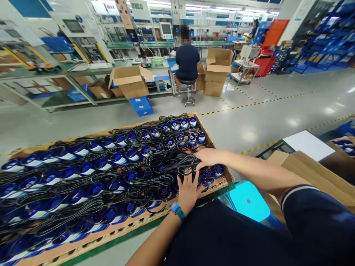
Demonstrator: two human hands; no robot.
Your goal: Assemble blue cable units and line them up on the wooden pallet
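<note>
A long shallow wooden tray (pixel 108 236) holds rows of round blue-and-white parts (pixel 132 176) with coiled black cables lying between and over them. Near the tray's right end, my right hand (pixel 205 159) is closed around a bundle of black cable (pixel 186 161); its fingertips are partly hidden by the coils. My left hand (pixel 189 189), with a blue watch on the wrist, rests just in front of that bundle. Its fingers are spread and touch the cables and the parts beneath. Blue parts (pixel 218 170) with dark centres sit right beside both hands.
A bright blue stool seat (pixel 249 201) and a cardboard box (pixel 313 173) are close on my right. Beyond the tray, a person (pixel 187 61) sits at a workbench near open cartons (pixel 131 81). Yellow-black tape (pixel 249 104) marks the floor.
</note>
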